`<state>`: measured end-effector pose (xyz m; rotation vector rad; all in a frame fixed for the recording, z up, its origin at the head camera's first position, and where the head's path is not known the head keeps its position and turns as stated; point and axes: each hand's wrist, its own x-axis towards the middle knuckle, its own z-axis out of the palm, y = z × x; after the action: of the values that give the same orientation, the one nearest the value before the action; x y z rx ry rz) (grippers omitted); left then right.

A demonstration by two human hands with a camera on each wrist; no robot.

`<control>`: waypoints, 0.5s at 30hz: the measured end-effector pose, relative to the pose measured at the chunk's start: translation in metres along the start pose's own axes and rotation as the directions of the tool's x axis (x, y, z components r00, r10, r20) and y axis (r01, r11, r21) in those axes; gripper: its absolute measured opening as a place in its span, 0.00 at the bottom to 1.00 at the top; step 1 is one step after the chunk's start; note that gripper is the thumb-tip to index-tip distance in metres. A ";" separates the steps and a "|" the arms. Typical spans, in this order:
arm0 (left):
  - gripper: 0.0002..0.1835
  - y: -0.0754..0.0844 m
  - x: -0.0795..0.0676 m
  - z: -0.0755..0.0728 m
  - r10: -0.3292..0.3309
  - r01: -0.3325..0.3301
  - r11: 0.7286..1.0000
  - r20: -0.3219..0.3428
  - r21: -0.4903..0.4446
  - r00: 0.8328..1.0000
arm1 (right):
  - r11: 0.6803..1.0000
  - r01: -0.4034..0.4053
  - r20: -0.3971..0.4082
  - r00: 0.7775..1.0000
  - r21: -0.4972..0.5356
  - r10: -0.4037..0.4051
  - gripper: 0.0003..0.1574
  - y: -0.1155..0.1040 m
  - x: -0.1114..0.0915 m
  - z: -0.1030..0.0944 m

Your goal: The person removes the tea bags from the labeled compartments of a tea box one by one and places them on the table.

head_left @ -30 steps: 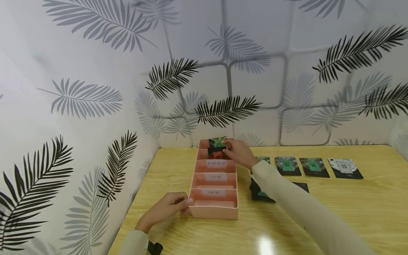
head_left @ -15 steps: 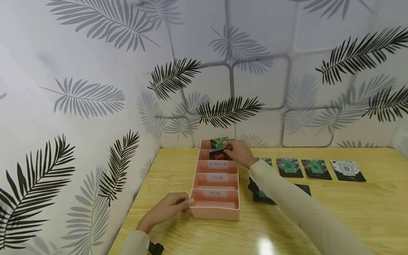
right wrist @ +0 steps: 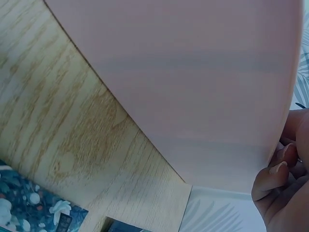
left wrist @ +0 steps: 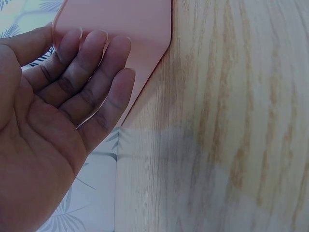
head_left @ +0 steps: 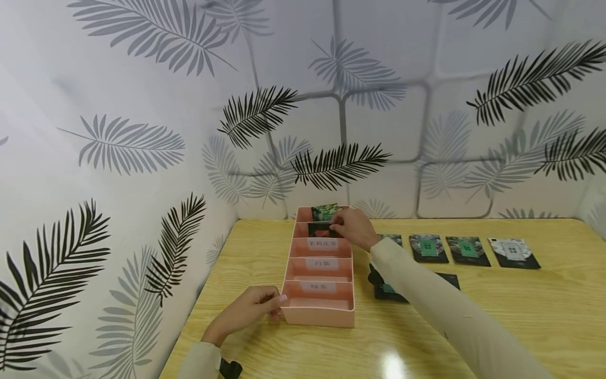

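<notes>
A long pink divided box with paper labels on its dividers stands on the table. My left hand grips its near left corner, thumb on the rim; in the left wrist view the left hand's fingers curl against the outer wall. At the far end, my right hand pinches a black-and-red tea sachet in the second compartment from the back. A green tea sachet leans in the rearmost compartment. In the right wrist view the box's side wall hides the held sachet from sight.
Right of the box lie a row of flat sachets, among them a green-labelled one and a white-and-black one. More dark sachets lie partly under the right sleeve. A leaf-patterned wall closes off the table's back edge.
The black-and-red sachet dipped and tilted in my right hand half a second ago; now it shows its face again, slightly lower in the compartment. My left hand stays at the corner.
</notes>
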<state>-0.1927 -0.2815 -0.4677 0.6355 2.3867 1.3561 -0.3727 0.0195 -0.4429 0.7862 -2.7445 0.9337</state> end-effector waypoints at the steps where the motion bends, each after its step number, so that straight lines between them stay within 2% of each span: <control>1: 0.18 0.000 0.000 0.000 -0.001 0.001 1.000 0.001 0.002 1.000 | 1.000 0.001 0.000 1.000 -0.009 -0.001 0.06 0.000 0.000 0.000; 8: 0.18 -0.001 0.002 0.001 -0.002 0.002 1.000 0.002 0.008 1.000 | 1.000 0.007 -0.016 1.000 -0.022 -0.007 0.08 0.003 -0.002 -0.002; 15: 0.18 -0.001 0.001 0.001 -0.014 0.014 1.000 0.000 0.006 1.000 | 0.999 0.035 -0.059 0.998 0.026 -0.034 0.08 0.007 -0.004 -0.007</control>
<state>-0.1929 -0.2806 -0.4695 0.6199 2.3916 1.3436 -0.3731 0.0302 -0.4423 0.7953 -2.6653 0.9731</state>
